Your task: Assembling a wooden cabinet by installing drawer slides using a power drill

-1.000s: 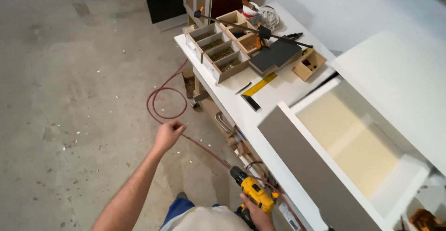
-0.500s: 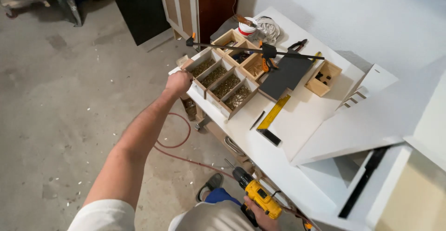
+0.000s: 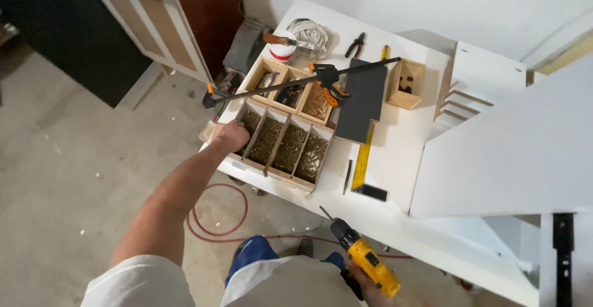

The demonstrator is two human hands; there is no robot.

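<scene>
My left hand [image 3: 231, 136] reaches into the leftmost compartment of a wooden divided box [image 3: 281, 143] full of brass-coloured screws, fingers down among the screws. My right hand [image 3: 364, 282] grips a yellow and black cordless drill [image 3: 361, 254] low beside the white table [image 3: 395, 159], its bit pointing up and left. Whether the left fingers hold any screws is hidden.
A long black bar clamp [image 3: 302, 81] lies across the box. A dark panel [image 3: 361, 100], a yellow square ruler [image 3: 364, 159], pliers [image 3: 355, 44], a small wooden box [image 3: 406, 83] and a can [image 3: 283, 49] sit on the table. White cabinet panels [image 3: 506, 146] fill the right. A red hose [image 3: 216, 220] lies on the floor.
My left hand moved from the floor side up to the table and into the screw box. The view swung toward the table. The drill stays in my right hand.
</scene>
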